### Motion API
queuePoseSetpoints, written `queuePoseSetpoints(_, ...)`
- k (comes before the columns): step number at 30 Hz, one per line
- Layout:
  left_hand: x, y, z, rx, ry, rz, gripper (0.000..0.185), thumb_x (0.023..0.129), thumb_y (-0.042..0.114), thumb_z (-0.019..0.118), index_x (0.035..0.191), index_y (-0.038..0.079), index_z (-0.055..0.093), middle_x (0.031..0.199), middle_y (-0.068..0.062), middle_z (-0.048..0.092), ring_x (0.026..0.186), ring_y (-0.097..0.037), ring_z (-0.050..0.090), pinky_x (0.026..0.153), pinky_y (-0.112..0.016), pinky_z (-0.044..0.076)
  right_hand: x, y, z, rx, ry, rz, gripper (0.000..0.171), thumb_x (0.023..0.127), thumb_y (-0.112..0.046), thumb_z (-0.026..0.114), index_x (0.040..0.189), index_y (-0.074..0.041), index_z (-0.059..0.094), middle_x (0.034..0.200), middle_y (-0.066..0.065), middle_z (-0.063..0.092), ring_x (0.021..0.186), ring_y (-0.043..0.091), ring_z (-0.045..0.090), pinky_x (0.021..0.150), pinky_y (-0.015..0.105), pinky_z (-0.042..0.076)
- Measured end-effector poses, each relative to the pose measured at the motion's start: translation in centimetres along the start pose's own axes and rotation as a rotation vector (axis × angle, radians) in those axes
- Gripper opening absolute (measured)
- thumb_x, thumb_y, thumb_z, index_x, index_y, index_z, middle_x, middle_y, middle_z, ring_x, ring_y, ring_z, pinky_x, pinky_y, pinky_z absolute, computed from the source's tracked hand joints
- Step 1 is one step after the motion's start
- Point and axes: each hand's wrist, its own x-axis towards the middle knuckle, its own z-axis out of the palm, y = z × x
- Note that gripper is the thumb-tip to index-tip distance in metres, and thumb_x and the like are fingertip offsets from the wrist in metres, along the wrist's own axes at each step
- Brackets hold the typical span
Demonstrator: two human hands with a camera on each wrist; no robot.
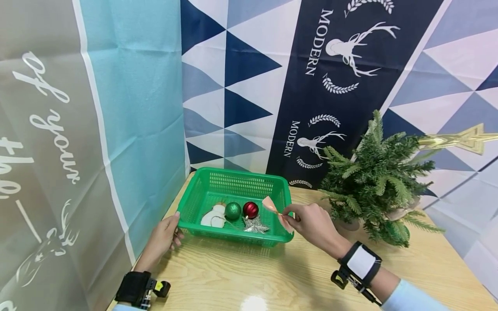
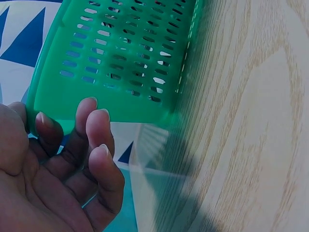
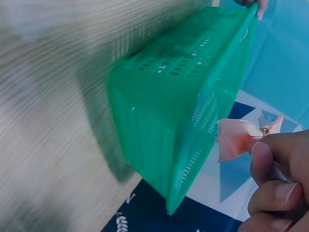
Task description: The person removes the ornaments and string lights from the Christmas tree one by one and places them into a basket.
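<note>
Wrist straps are sitting nearest the lens, one black on the left forearm, one black and white on the right. Left hand (image 1: 161, 239) is curling its fingers over the near left corner of the green basket (image 1: 194, 196), steadying it on the table. Inside, left to right, are lying a white flat ornament (image 1: 214, 216), a green ball (image 1: 233, 211), a silver star (image 1: 254, 225) and a red ball (image 1: 250, 210).

Right hand (image 1: 313, 224) is pinching a pink bow (image 1: 269, 204) between thumb and fingertips, holding it just above the basket's right rim; the right wrist view is showing it clear of the basket wall.

Step in hand, by my reading: lifting the bow out of the basket. Next move is likely calling for carrying it right toward the small green tree (image 1: 379, 181), keeping the pinch firm and minding the branches.

Wooden table (image 1: 272, 276) is running pale and glossy. Printed backdrop cloths, teal on the left and navy triangles with deer behind, are closing the scene. Gold star (image 1: 464, 139) is topping the tilted tree.
</note>
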Motion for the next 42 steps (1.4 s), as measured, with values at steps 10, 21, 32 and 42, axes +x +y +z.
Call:
queuePoseSetpoints(10,-0.1,0.0,-0.1,0.000,0.009,0.004,0.060,0.111,0.054,0.035,0.104,0.000,0.059,0.082,-0.012,0.063,0.066,-0.025,0.060,0.056,-0.035,0.050,0.4,-0.7,0.8,0.031,-0.032,-0.003,0.005,0.093,-0.016,0.080,0.094,-0.021,0.080,0.055,-0.018,0.047,0.044,0.000,0.037,0.044,0.024,0.031)
queuePoseSetpoints(21,0.0,0.0,-0.1,-0.013,-0.002,0.001,0.059,0.111,0.054,0.036,0.100,0.000,0.058,0.083,-0.012,0.063,0.066,-0.025,0.060,0.056,-0.034,0.050,0.7,-1.1,1.8,0.070,-0.054,-0.080,0.004,0.092,-0.017,0.081,0.094,-0.020,0.080,0.059,-0.016,0.053,0.047,-0.003,0.040,0.044,0.021,0.036)
queuePoseSetpoints(32,0.0,0.1,-0.2,-0.006,0.003,0.020,0.060,0.110,0.055,0.037,0.101,0.000,0.059,0.084,-0.013,0.063,0.066,-0.026,0.060,0.056,-0.034,0.050,0.9,-1.3,2.4,0.079,-0.066,-0.088,0.005,0.092,-0.015,0.081,0.094,-0.020,0.080,0.060,-0.018,0.055,0.049,-0.005,0.044,0.046,0.021,0.038)
queuePoseSetpoints(42,0.0,0.0,-0.1,-0.021,0.005,0.015,0.058,0.111,0.053,0.038,0.097,0.001,0.058,0.083,-0.013,0.063,0.066,-0.026,0.059,0.055,-0.034,0.049,0.9,-1.3,3.4,0.056,-0.056,-0.104,0.002,0.093,-0.019,0.081,0.091,-0.019,0.080,0.068,-0.014,0.064,0.053,-0.005,0.049,0.050,0.020,0.042)
